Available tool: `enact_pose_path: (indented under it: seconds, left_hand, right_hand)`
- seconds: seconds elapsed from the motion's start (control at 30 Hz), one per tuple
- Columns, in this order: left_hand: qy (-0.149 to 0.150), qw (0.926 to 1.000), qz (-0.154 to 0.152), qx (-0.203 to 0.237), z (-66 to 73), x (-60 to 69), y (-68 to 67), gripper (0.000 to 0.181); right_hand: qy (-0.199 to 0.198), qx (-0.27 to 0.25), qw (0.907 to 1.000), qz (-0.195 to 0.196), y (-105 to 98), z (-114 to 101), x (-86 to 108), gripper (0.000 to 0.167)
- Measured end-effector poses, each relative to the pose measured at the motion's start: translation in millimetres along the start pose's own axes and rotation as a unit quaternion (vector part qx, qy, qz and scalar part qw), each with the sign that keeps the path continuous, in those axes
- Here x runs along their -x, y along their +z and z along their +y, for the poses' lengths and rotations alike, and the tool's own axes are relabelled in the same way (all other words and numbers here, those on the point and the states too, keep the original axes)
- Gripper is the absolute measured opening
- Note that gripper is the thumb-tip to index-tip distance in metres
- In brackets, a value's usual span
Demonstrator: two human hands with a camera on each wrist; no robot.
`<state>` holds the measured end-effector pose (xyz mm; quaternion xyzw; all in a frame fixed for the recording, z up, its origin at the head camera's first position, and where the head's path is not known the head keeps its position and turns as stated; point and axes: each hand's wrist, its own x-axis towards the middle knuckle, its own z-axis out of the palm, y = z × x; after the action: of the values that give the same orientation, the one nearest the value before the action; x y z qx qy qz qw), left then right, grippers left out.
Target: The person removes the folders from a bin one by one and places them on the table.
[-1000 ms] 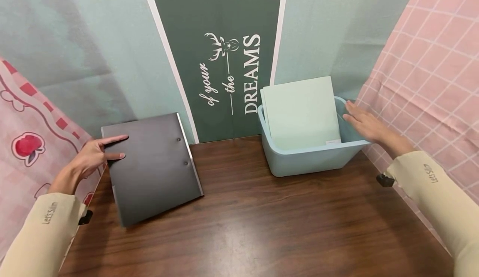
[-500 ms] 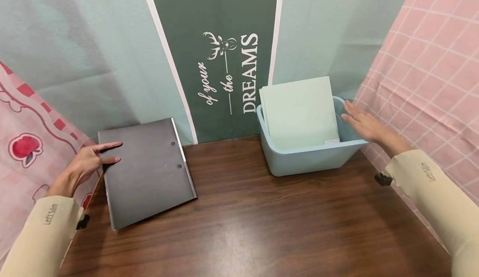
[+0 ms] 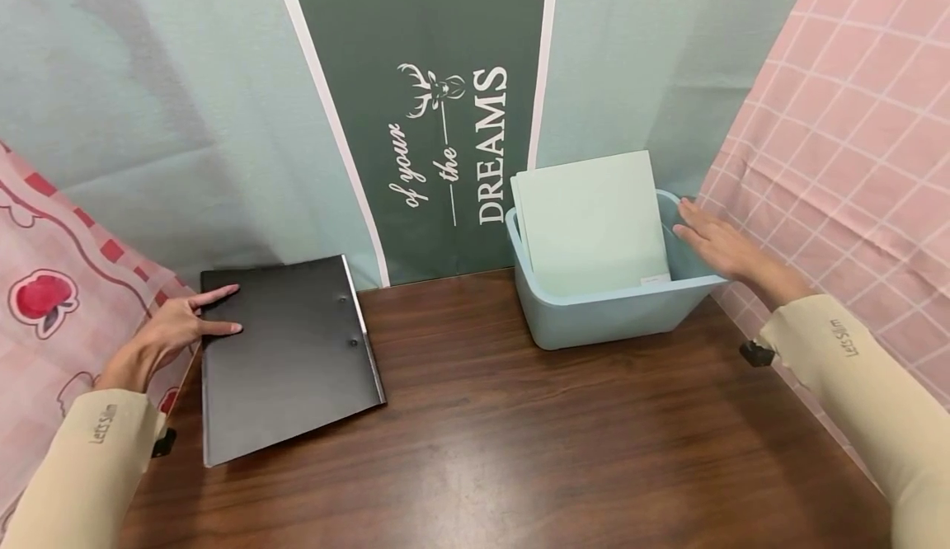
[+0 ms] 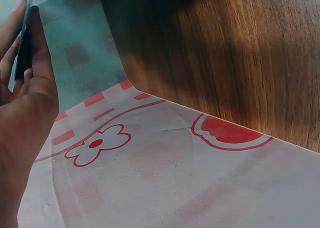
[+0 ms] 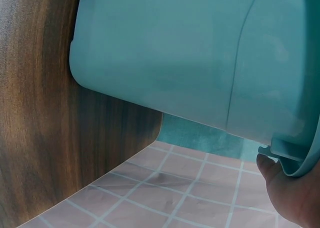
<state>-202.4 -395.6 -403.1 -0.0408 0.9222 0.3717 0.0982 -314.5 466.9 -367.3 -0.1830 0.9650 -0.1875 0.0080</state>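
From above, the table (image 3: 475, 434) is being viewed forward-down; left cloth (image 3: 89, 310) and right bin (image 3: 609, 318) are being shared with closer wrist views.

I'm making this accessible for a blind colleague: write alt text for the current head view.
A person's left hand pinches the left edge of a rectangular dark grey folder. Their right hand grips the right rim of a light blue plastic bin, with flat pale green folders leaning inside, on a brown wood-grain table.

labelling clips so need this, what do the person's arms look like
The left sleeve and right sleeve are cream, each with dark lettering that looks like "Let's Slim". A small black piece sits near each wrist. The left grip and right grip are ungloved.
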Motion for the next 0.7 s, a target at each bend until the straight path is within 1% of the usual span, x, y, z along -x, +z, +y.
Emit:
enact_pose_path:
  seconds: [0.13, 0.23, 0.4, 0.5, 0.6, 0.7]
  left_hand:
    - [0.015, 0.9992, -0.017, -0.033, -1.3, -4.1, -1.8, 0.1]
    - [0.026, 0.998, -0.03, -0.048, -4.5, -8.5, -3.9, 0.101]
    - [0.033, 0.9965, -0.055, -0.054, -8.0, -16.9, -5.6, 0.108]
    - [0.045, 0.9943, -0.076, -0.061, -5.9, -20.3, -8.3, 0.112]
    - [0.058, 0.9923, -0.084, -0.071, -5.4, -24.3, -10.6, 0.116]
    - [0.069, 0.9901, -0.084, -0.088, -7.6, -28.4, -11.9, 0.118]
  right_hand:
    - [0.003, 0.002, 1.0, 0.005, 1.4, -1.4, -0.2, 0.072]
    - [0.006, 0.0, 1.0, 0.004, 2.0, -2.4, -0.7, 0.072]
    - [0.013, -0.001, 0.9999, 0.002, 2.8, -4.4, -0.6, 0.071]
    - [0.019, -0.003, 0.9998, 0.0, 1.0, -6.4, 1.2, 0.071]
    - [0.025, -0.002, 0.9997, -0.002, -0.3, -8.9, 2.3, 0.071]
    - [0.028, -0.003, 0.9996, -0.005, -1.6, -11.3, 2.9, 0.071]
